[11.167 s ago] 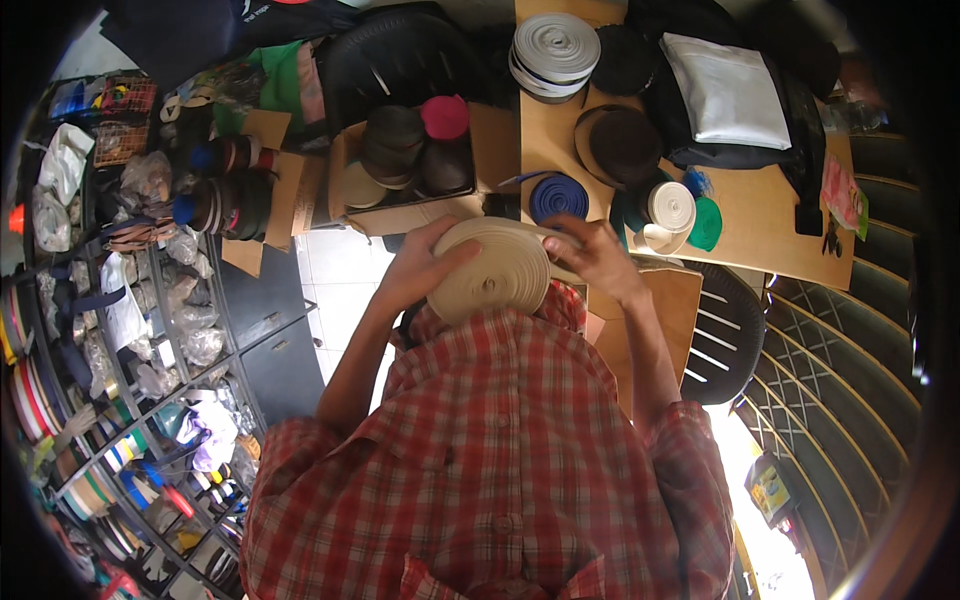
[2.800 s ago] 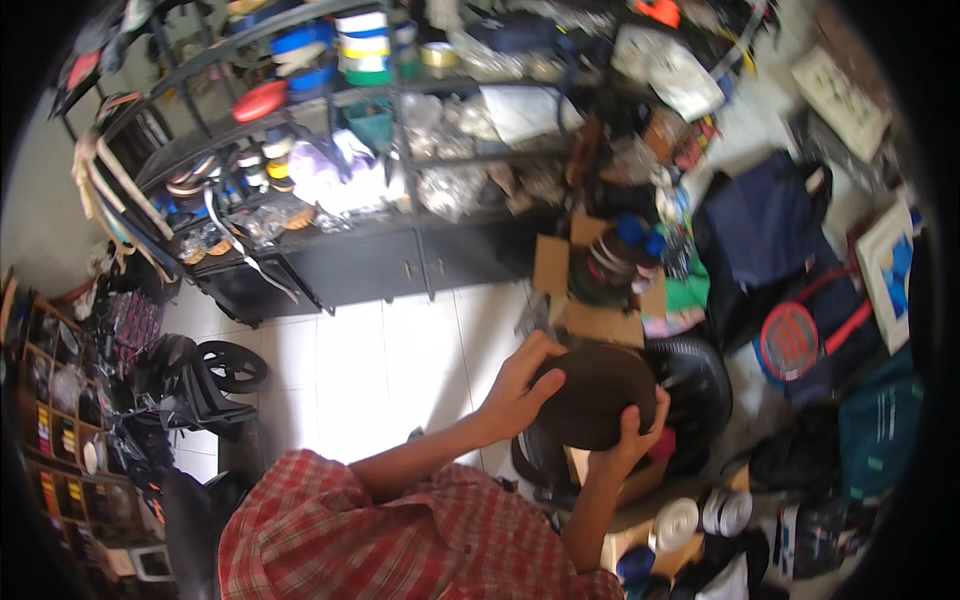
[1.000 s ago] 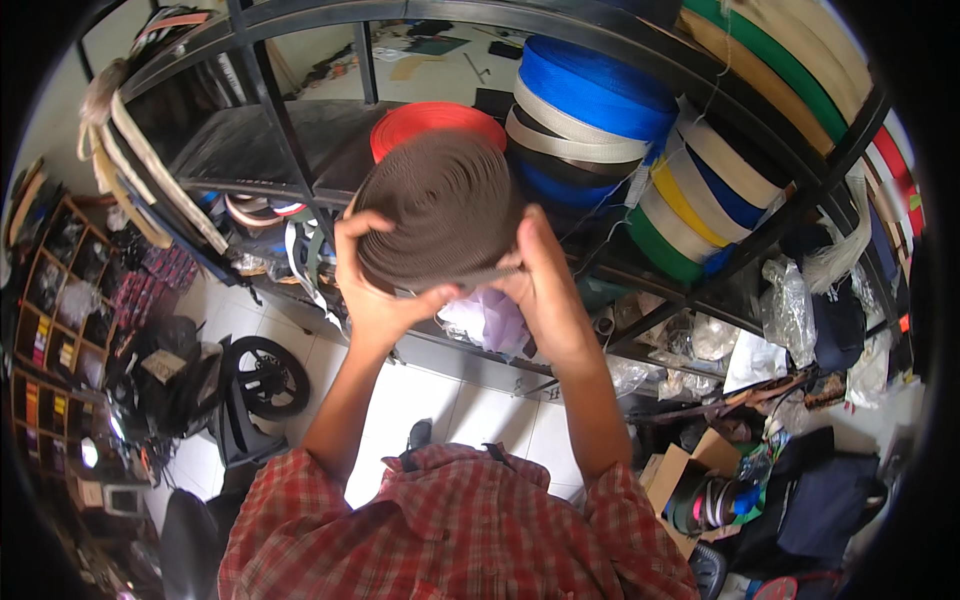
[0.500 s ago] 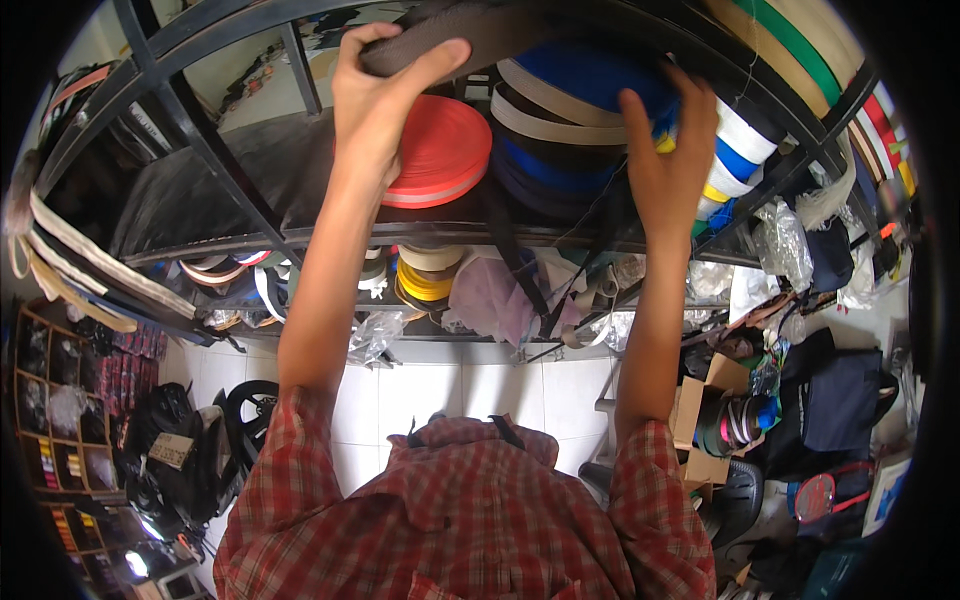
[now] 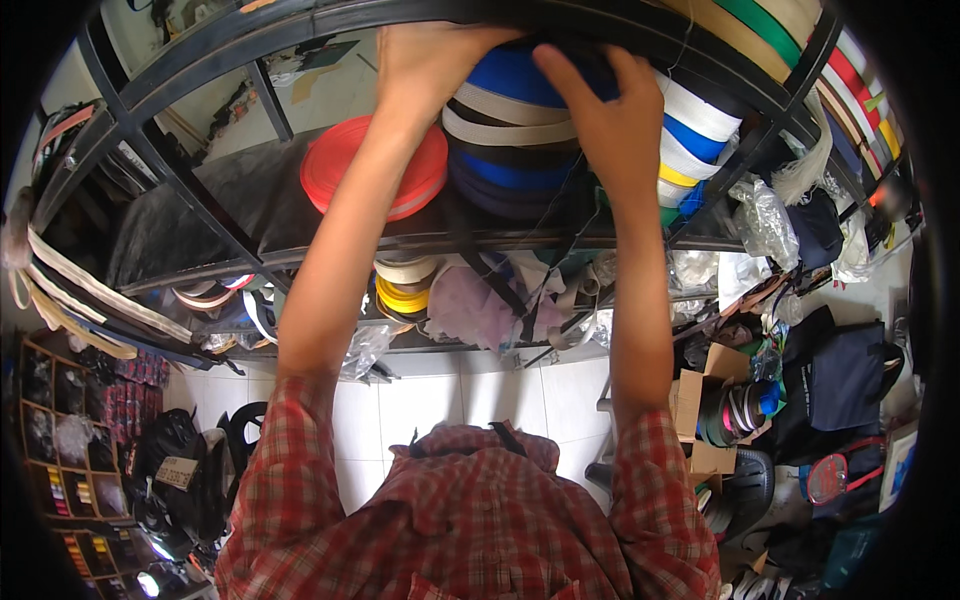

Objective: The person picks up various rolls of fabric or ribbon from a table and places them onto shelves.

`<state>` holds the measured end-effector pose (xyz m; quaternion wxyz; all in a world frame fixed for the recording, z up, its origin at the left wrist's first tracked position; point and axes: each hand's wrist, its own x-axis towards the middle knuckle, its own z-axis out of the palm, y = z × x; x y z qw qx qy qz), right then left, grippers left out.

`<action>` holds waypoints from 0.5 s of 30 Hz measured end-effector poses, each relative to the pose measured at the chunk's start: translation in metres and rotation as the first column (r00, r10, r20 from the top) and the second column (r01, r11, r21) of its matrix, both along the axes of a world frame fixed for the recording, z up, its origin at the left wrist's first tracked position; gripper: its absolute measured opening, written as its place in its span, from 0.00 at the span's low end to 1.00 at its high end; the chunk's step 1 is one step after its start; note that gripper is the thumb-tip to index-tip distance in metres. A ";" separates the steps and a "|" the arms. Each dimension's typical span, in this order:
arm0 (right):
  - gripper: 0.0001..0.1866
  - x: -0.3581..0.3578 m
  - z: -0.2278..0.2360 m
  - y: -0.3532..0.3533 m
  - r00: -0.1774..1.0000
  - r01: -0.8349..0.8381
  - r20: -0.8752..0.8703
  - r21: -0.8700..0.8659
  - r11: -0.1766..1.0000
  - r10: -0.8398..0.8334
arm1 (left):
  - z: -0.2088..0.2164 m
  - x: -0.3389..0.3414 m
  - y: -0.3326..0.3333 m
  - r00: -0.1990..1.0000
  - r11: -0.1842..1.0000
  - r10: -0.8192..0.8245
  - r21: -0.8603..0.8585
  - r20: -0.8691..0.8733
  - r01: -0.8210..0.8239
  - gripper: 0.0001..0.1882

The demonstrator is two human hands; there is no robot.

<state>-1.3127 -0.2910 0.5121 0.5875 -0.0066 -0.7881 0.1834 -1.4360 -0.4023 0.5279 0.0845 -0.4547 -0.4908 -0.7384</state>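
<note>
My left hand [image 5: 430,70] reaches over the left side of a stack of webbing rolls on the dark shelf; its fingertips are hidden along the black upper bar. The stack has a blue roll [image 5: 515,80] near its top, with a loosened beige strap [image 5: 510,132] and dark and blue rolls under it. At the stack's right side is my right hand [image 5: 620,130], thumb and fingers spread apart by the top rolls. A flat red roll of webbing [image 5: 335,165] lies left of the stack, partly behind my left forearm. The dark brown roll cannot be clearly made out.
Black metal bars [image 5: 190,150] frame the shelf. White, blue and yellow rolls [image 5: 695,135] stand right of the stack. Below, a lower shelf holds yellow rolls [image 5: 402,293] and lilac cloth [image 5: 470,300]. A cardboard box [image 5: 712,455] stands at the lower right.
My left hand, which held a dark brown roll above the red one, has moved right over the stack. My right hand has shifted slightly left in the picture. The view has shifted too.
</note>
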 end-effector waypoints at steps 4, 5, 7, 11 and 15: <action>0.17 -0.015 -0.001 0.019 0.924 -0.357 -0.279 -0.385 0.851 0.261 | 0.003 0.001 0.015 0.992 0.996 0.053 -0.064 -0.118 -0.061 0.15; 0.19 -0.016 -0.001 0.024 0.923 -0.367 -0.269 -0.405 0.838 0.275 | 0.000 -0.001 0.017 0.984 0.983 -0.179 0.030 -0.005 0.179 0.17; 0.20 -0.019 -0.005 0.040 0.933 -0.331 -0.275 -0.407 0.851 0.232 | 0.002 0.016 0.019 0.995 1.000 0.012 -0.010 -0.101 -0.013 0.18; 0.23 -0.031 -0.008 0.039 0.932 -0.328 -0.287 -0.409 0.851 0.222 | 0.005 0.031 0.009 0.948 0.952 0.275 -0.096 -0.160 -0.292 0.21; 0.22 -0.031 -0.008 0.034 0.897 -0.406 -0.380 -0.510 0.758 0.225 | 0.004 0.032 0.024 0.941 0.949 0.268 -0.111 -0.208 -0.294 0.20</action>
